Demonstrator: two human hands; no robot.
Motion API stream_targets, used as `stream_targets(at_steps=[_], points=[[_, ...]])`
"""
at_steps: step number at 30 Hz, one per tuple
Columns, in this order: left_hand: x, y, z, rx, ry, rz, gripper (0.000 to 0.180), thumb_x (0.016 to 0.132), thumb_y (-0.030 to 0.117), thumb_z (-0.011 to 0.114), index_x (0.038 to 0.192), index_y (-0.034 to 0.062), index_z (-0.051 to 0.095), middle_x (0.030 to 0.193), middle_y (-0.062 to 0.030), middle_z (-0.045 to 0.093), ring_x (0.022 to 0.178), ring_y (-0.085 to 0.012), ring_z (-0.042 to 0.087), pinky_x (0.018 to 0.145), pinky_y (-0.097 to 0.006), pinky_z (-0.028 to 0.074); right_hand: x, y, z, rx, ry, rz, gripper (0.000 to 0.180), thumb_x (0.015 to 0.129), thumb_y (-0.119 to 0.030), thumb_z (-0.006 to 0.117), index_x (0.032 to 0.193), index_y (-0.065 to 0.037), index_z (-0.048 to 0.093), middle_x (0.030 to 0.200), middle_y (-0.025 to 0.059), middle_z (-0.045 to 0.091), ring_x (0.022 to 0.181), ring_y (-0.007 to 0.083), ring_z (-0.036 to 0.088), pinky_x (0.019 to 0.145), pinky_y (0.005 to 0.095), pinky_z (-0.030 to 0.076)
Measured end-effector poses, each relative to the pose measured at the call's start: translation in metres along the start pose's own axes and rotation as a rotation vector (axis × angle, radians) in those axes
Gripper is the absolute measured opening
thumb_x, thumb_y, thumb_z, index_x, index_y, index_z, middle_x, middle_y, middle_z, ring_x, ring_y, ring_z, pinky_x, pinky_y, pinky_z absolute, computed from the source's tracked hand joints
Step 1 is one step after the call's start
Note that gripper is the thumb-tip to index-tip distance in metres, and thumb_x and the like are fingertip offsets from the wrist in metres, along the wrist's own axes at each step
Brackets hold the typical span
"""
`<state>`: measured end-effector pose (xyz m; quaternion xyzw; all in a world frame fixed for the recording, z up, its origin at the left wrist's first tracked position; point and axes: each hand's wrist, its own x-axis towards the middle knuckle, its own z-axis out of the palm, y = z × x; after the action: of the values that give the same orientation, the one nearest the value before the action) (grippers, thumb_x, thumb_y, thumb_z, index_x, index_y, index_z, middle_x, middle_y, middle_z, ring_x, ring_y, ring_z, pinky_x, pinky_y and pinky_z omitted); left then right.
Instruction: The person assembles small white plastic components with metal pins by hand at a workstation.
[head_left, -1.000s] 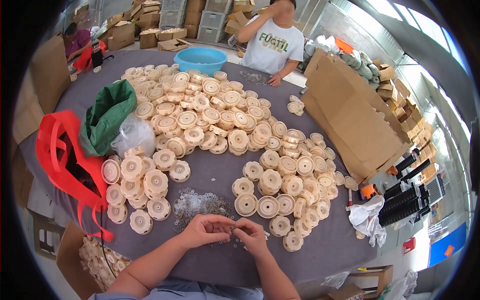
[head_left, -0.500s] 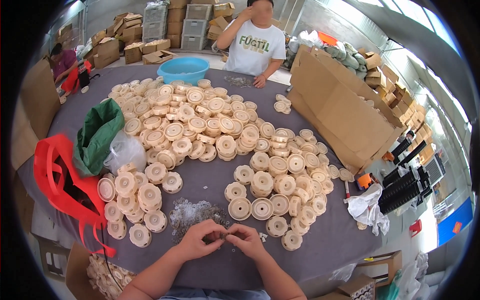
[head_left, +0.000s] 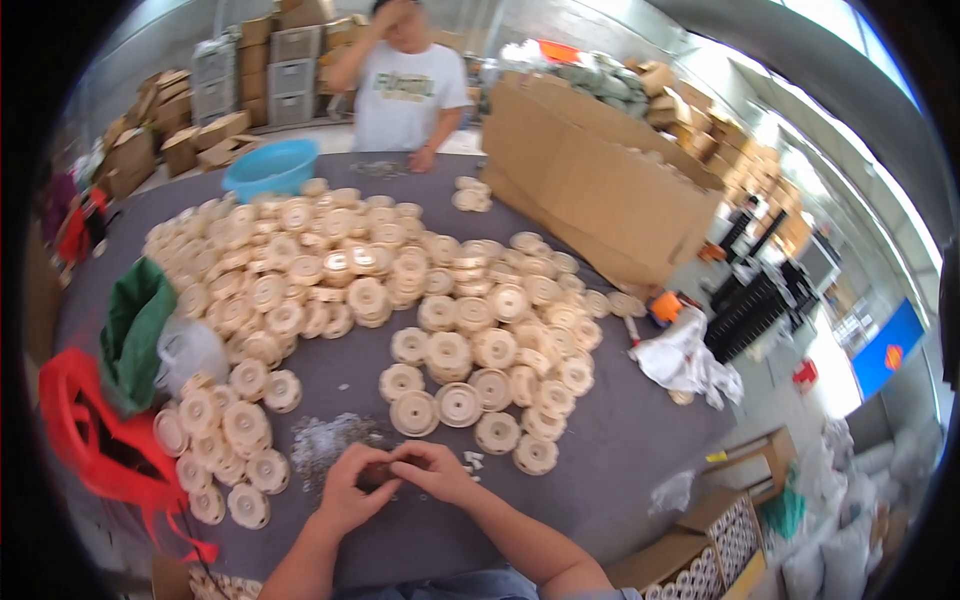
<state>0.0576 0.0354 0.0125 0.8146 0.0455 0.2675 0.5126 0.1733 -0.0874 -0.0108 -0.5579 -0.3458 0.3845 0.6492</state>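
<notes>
My left hand (head_left: 352,488) and my right hand (head_left: 438,472) meet at the fingertips above the near part of the cloth-covered table. Both are closed in a pinch, and what lies between the fingers is too small and blurred to name. Just beyond my left hand spreads a heap of small clear and grey ring-like pieces (head_left: 325,445). A few little white pieces (head_left: 472,462) lie right of my right hand. Farther out, stacks of round cream plastic discs (head_left: 460,404) with scalloped or ringed faces stand on the right, and another group of these discs (head_left: 246,424) on the left.
A big pile of cream discs (head_left: 300,240) covers the table's middle and back. Blue basin (head_left: 270,172), tall cardboard box (head_left: 600,180), red bag (head_left: 75,400), green bag (head_left: 135,320) and white cloth (head_left: 685,360) line the edges. A person (head_left: 408,95) stands across the table.
The whole view has swung to the right, so the table and piles sit farther left in the picture. My hands stay together, fingertips still meeting.
</notes>
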Motion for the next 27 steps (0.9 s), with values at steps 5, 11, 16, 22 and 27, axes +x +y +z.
stream_targets(at_steps=[5, 11, 16, 22, 27], points=[[0.001, 0.004, -0.001, -0.008, 0.043, -0.036, 0.033, 0.059, -0.002, 0.069, 0.089, 0.0041, 0.057, 0.075, -0.0038, 0.050, 0.064, -0.0123, 0.052, 0.059, -0.023, 0.043, 0.008, 0.012, -0.004, 0.097, -0.099, -0.030, 0.012, 0.084, -0.009, 0.057, 0.092, -0.001, 0.057, 0.082, -0.0003, 0.057, 0.077, 0.0049, 0.052, 0.068, 0.0200, 0.043], [0.000, 0.002, 0.001, -0.043, 0.034, -0.019, 0.032, 0.058, -0.004, 0.068, 0.087, 0.0029, 0.057, 0.076, -0.0038, 0.049, 0.064, -0.0112, 0.050, 0.059, -0.022, 0.042, 0.005, 0.008, -0.002, 0.111, -0.124, -0.063, 0.011, 0.084, -0.008, 0.057, 0.092, -0.001, 0.056, 0.083, -0.0007, 0.056, 0.078, 0.0046, 0.050, 0.068, 0.0203, 0.043], [0.000, 0.003, 0.002, -0.047, 0.041, -0.063, 0.032, 0.057, -0.002, 0.070, 0.086, 0.0028, 0.057, 0.077, -0.0045, 0.051, 0.063, -0.0118, 0.050, 0.056, -0.022, 0.042, 0.004, 0.008, -0.001, 0.140, -0.089, -0.052, 0.011, 0.084, -0.009, 0.056, 0.092, -0.001, 0.056, 0.083, -0.0009, 0.056, 0.077, 0.0043, 0.050, 0.068, 0.0201, 0.043], [0.000, -0.001, 0.002, -0.042, 0.032, -0.042, 0.032, 0.057, -0.001, 0.070, 0.086, 0.0030, 0.057, 0.076, -0.0042, 0.050, 0.060, -0.0113, 0.050, 0.056, -0.022, 0.041, 0.004, 0.006, -0.003, 0.130, -0.094, -0.032, 0.011, 0.085, -0.011, 0.055, 0.090, -0.001, 0.057, 0.080, -0.0014, 0.056, 0.073, 0.0037, 0.049, 0.063, 0.0197, 0.041], [-0.002, 0.005, -0.006, -0.163, 0.034, -0.129, 0.031, 0.057, -0.001, 0.072, 0.086, 0.0042, 0.059, 0.075, -0.0025, 0.051, 0.060, -0.0102, 0.049, 0.054, -0.021, 0.039, 0.007, 0.003, 0.003, 0.047, -0.172, -0.046, 0.011, 0.085, -0.012, 0.055, 0.091, -0.002, 0.058, 0.079, -0.0022, 0.055, 0.074, 0.0033, 0.049, 0.062, 0.0195, 0.041]])
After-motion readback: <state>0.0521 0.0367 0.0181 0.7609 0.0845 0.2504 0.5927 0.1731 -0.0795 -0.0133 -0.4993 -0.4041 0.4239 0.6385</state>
